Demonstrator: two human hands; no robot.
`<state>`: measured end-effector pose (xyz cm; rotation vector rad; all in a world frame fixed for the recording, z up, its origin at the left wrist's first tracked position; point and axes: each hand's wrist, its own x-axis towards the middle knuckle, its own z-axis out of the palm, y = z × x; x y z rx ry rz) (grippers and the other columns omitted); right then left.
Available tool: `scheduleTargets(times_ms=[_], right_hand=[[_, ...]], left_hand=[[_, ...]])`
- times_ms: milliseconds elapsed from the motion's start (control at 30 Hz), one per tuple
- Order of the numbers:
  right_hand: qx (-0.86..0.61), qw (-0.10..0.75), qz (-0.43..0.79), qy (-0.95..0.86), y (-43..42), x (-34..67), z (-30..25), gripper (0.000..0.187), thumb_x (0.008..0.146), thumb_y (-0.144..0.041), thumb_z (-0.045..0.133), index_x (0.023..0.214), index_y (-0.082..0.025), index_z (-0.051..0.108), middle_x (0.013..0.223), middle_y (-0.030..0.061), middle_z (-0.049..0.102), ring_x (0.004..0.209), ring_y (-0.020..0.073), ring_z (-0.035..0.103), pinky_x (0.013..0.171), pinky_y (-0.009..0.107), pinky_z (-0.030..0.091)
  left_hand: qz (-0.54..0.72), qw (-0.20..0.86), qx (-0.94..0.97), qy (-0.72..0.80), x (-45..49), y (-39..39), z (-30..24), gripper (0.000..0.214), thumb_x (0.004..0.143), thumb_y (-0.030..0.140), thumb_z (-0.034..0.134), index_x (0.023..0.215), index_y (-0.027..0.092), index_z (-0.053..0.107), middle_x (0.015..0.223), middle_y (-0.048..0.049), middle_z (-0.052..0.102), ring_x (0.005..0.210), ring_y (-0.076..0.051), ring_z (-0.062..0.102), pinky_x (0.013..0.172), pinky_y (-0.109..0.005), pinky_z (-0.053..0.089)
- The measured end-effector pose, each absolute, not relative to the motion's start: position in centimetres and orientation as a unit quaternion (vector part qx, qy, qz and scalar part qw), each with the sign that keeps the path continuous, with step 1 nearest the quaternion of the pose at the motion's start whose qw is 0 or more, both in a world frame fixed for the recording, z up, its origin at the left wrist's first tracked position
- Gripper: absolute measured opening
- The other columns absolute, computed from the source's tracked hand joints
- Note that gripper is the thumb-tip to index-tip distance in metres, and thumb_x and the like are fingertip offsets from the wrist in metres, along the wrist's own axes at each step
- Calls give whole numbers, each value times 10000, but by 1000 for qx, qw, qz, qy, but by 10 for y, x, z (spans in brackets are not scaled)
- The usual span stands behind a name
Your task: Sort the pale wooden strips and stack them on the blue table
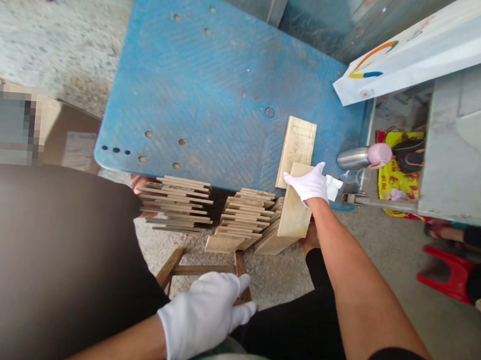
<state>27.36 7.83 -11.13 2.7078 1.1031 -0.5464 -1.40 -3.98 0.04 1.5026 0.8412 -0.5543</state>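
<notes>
My right hand [310, 184], in a white glove, grips the upper end of a pale wooden board [295, 215], thumb on its left side and fingers on its right. That board overlaps the lower end of another wooden board [299, 146] lying on the blue platform [214, 89]. To the left are a staggered stack of thin boards [246, 214] and a second such stack [178, 203], at the platform's near edge. My left hand [202, 315], also white-gloved, is low and near my body, its thumb and finger apart with nothing visible between them.
A wooden stool frame [204, 268] stands below the stacks. Right of the boards are a steel bottle with a pink lid [363, 155], a yellow bag [402, 184] and a metal surface [468, 142]. A white box [425, 50] lies at upper right; a red stool [445, 274] is farther right.
</notes>
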Motion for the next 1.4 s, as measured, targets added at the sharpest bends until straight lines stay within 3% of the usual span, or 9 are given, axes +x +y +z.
scheduleTargets(times_ms=[200, 400, 533, 900, 1133, 1267, 1400], right_hand=[[916, 55, -135, 374, 43, 276, -65, 1314, 547, -686, 718, 1491, -52, 60, 1307, 263, 457, 1197, 384, 485, 979, 454, 403], [950, 38, -81, 299, -7, 271, -32, 1251, 567, -693, 700, 1501, -169, 56, 1284, 233, 465, 1116, 394, 545, 907, 476, 452], [963, 20, -98, 248, -42, 261, -48, 1187, 601, -675, 683, 1488, -144, 100, 1282, 229, 473, 1145, 365, 531, 940, 422, 445], [946, 21, -163, 278, -97, 214, -127, 1124, 593, -533, 733, 1472, -192, 121, 1366, 189, 357, 1224, 325, 454, 1003, 379, 400], [952, 33, -132, 274, -105, 209, -145, 1137, 628, -570, 699, 1489, -195, 57, 1351, 191, 359, 1161, 341, 496, 927, 405, 445], [953, 63, -127, 269, -111, 213, -147, 1121, 628, -647, 664, 1485, -148, 140, 1363, 210, 373, 1129, 361, 517, 919, 436, 443], [949, 51, -156, 270, -109, 218, -144, 1036, 690, -695, 584, 1467, -106, 233, 1407, 204, 381, 1229, 345, 458, 995, 409, 402]], left_hand=[[-238, 606, 680, 338, -11, -38, 10, 608, 875, 508, 420, 1348, 141, 521, 1154, -150, 662, 1079, -323, 608, 923, -396, 460], [-214, 603, 699, 319, -14, -39, 11, 477, 866, 501, 407, 1162, 200, 630, 1066, -122, 690, 1001, -288, 637, 876, -353, 457], [-203, 604, 702, 317, -16, -47, 4, 448, 864, 520, 407, 1095, 219, 646, 1020, -105, 698, 971, -268, 649, 846, -332, 462], [-211, 587, 710, 327, -16, -49, 2, 512, 862, 533, 415, 1157, 169, 622, 1015, -139, 695, 989, -284, 652, 855, -347, 471], [-215, 609, 690, 327, -17, -50, -4, 464, 860, 521, 432, 1128, 201, 635, 1040, -120, 694, 979, -266, 651, 827, -325, 468], [-220, 611, 686, 327, -15, -50, -3, 445, 859, 507, 431, 1105, 204, 646, 1038, -112, 695, 985, -258, 646, 828, -312, 463], [-224, 603, 700, 311, -14, -46, 2, 447, 871, 495, 392, 1101, 210, 651, 1030, -116, 696, 963, -275, 653, 818, -346, 471]])
